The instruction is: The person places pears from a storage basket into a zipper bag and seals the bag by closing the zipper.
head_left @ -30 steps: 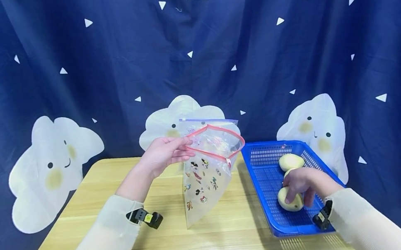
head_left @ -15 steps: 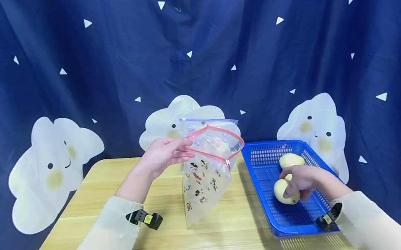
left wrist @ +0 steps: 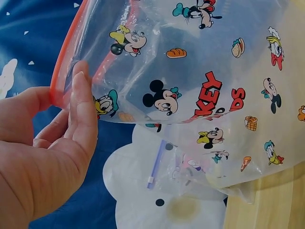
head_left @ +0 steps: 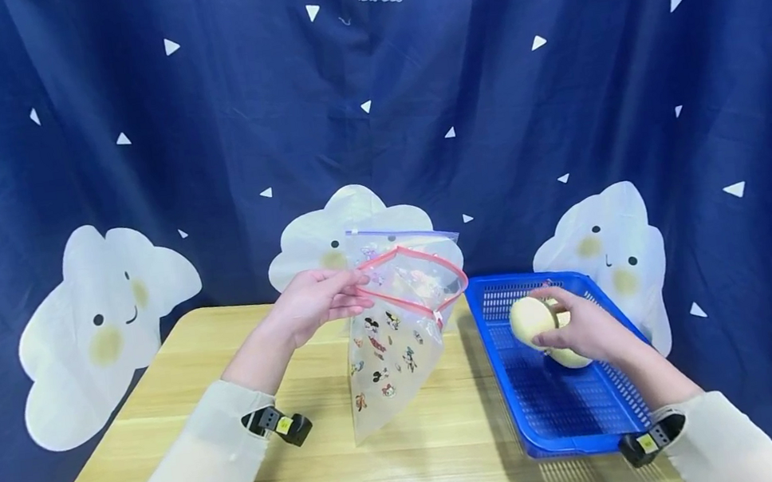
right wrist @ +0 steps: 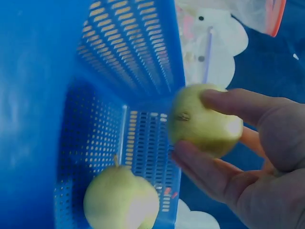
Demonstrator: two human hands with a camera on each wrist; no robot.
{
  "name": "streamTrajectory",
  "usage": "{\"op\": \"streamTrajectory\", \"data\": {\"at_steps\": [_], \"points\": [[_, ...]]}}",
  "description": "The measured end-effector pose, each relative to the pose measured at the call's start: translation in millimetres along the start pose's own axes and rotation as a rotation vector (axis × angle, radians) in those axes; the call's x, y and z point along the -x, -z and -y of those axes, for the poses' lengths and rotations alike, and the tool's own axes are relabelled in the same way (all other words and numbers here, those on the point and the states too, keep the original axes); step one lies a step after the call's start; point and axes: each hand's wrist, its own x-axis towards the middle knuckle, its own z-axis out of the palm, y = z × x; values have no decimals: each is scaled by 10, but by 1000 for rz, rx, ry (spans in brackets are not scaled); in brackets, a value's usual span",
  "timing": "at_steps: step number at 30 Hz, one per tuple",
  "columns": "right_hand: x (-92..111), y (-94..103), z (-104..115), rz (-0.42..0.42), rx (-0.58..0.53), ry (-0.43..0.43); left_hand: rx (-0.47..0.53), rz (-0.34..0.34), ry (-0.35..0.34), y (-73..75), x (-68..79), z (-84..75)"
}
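Note:
My left hand (head_left: 321,301) pinches the red-rimmed mouth of a clear zip bag (head_left: 389,361) with cartoon prints. The bag hangs with its mouth spread wide, and nothing shows inside it. In the left wrist view, the fingers (left wrist: 85,114) and thumb hold the red zip edge. Over the blue basket (head_left: 563,444), my right hand (head_left: 587,325) grips a pale yellow-green pear (head_left: 532,321) between thumb and fingers. The right wrist view shows this pear (right wrist: 202,124) raised above the basket floor. Below it, a pear with a stem (right wrist: 114,198) lies in the basket, seemingly overlapping another.
A second clear bag with a purple zip (head_left: 402,231) is behind the red-rimmed one. The wooden table (head_left: 313,475) carries the basket at its right side. A dark blue curtain (head_left: 219,173) with white clouds hangs behind the table.
My right hand has lifted a pear from the basket floor and moved it up and left, toward the bag. The left hand and bag have hardly moved.

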Motion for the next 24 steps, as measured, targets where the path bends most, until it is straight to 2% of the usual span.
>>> {"op": "streamTrajectory", "data": {"at_steps": [2,5,9,13,18,24], "points": [[-5,-4,44,-66,-4,21,2,-1,1,3,0,6],[-16,3,146,-137,-77,34,3,-2,0,8,2,11],[-37,44,335,-208,-203,67,12,-6,1,9,-1,16],[-47,115,558,-261,-278,88,14,-7,3,-1,-7,11],[-55,172,879,-278,-342,103,9,-8,5,-15,-6,4],[-101,141,1243,-225,-390,169,2,5,-2,-43,-20,1]]}}
